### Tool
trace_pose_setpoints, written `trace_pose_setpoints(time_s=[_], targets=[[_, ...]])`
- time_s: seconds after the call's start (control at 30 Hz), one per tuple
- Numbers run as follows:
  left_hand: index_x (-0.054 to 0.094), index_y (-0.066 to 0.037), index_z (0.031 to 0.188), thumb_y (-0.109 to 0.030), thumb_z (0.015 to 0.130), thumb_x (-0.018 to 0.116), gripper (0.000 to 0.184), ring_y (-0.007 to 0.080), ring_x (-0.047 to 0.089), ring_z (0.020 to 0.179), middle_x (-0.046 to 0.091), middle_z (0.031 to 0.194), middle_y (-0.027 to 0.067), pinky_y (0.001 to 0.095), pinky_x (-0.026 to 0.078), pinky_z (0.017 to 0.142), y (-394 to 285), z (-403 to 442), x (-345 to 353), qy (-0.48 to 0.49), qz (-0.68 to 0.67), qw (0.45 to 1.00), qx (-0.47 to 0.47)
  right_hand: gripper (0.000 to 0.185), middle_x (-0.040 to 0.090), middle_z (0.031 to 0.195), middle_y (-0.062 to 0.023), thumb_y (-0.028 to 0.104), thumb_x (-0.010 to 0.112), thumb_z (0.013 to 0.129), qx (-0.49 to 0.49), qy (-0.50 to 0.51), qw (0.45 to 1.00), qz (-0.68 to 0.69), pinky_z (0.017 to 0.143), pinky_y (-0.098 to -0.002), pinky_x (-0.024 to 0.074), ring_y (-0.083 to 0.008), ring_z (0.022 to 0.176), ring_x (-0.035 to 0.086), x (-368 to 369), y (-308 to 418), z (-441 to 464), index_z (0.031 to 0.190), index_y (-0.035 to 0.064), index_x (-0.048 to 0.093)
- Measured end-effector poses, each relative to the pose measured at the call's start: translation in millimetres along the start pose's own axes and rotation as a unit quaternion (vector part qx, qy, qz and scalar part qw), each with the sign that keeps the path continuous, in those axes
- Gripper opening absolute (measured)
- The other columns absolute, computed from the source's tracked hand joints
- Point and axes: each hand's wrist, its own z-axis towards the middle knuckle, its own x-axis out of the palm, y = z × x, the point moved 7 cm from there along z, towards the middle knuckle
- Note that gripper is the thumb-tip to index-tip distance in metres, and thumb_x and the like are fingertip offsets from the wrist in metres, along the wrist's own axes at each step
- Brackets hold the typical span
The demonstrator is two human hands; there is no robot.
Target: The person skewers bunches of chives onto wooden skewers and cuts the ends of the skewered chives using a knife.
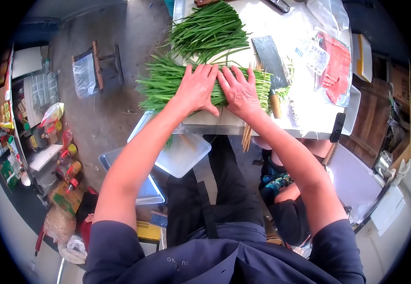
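Observation:
My left hand [197,90] lies flat with spread fingers on a bunch of long green stalks [160,80] at the table's front edge. Beside it, my right hand [240,91] presses on the same bunch, its fingers apart. The leafy ends point left and the paler ends point right. Thin wooden sticks [247,137] poke out below the bunch near my right wrist. A second green bunch [210,31] lies behind. Just right of the stalks is a cleaver with a dark blade [270,59] and a wooden handle [275,105].
The white table [309,118] bears a pack of red strips [334,66] at the right. Below its front edge are translucent plastic containers [184,154]. A stool [96,68] stands on the floor at left. Another person's arm [288,193] shows beneath my right arm.

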Motion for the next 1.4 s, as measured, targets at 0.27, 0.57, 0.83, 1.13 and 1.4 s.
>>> trace_pose_setpoints(time_s=[0.27, 0.57, 0.83, 1.13, 1.4], targets=[[0.025, -0.003, 0.154, -0.046, 0.047, 0.094, 0.134, 0.0362, 0.034, 0.143, 0.034, 0.154, 0.02, 0.0594, 0.028, 0.115, -4, -16, 21, -0.028, 0.074, 0.995, -0.061, 0.083, 0.049, 0.138, -0.0108, 0.016, 0.078, 0.065, -0.009, -0.006, 1.0, -0.005, 0.108, -0.0643, 0.0315, -0.0333, 0.13, 0.045, 1, 1, -1, 0.141, 0.0105, 0.046], [0.039, -0.001, 0.146, -0.033, 0.052, 0.09, 0.112, 0.0364, 0.037, 0.141, 0.036, 0.154, 0.0189, 0.0539, 0.03, 0.115, 15, -5, 10, 0.007, 0.058, 0.998, -0.038, 0.079, 0.05, 0.133, -0.0092, 0.013, 0.077, 0.064, -0.005, -0.03, 0.999, 0.016, 0.108, -0.0626, 0.032, -0.0318, 0.127, 0.046, 0, -1, 0, 0.138, 0.0106, 0.049], [0.05, -0.002, 0.131, -0.035, 0.057, 0.089, 0.09, 0.0284, 0.05, 0.126, 0.056, 0.127, 0.014, 0.0597, 0.031, 0.111, 17, -6, 17, -0.052, 0.038, 0.998, -0.003, 0.075, 0.051, 0.132, -0.0085, 0.013, 0.076, 0.066, 0.001, -0.032, 0.999, 0.024, 0.108, -0.0624, 0.0318, -0.0304, 0.127, 0.047, 1, -2, 1, 0.136, 0.0107, 0.05], [0.033, -0.002, 0.149, -0.06, 0.042, 0.091, 0.135, 0.0384, 0.034, 0.139, 0.039, 0.145, 0.0199, 0.0695, 0.027, 0.108, -19, -16, 16, -0.043, 0.057, 0.987, -0.144, 0.081, 0.052, 0.139, -0.0068, 0.023, 0.077, 0.065, 0.027, -0.008, 0.999, 0.018, 0.111, -0.0606, 0.0269, -0.0287, 0.131, 0.046, 2, -3, 2, 0.14, 0.0127, 0.048], [0.034, -0.004, 0.149, -0.029, 0.064, 0.083, 0.101, 0.0345, 0.044, 0.13, 0.044, 0.141, 0.0192, 0.0626, 0.032, 0.106, -6, -13, 32, -0.132, 0.154, 0.974, -0.105, 0.089, 0.052, 0.138, -0.0062, 0.024, 0.083, 0.059, 0.028, 0.021, 0.999, 0.023, 0.112, -0.0589, 0.0291, -0.0281, 0.13, 0.047, -1, -2, 4, 0.14, 0.0123, 0.048]])
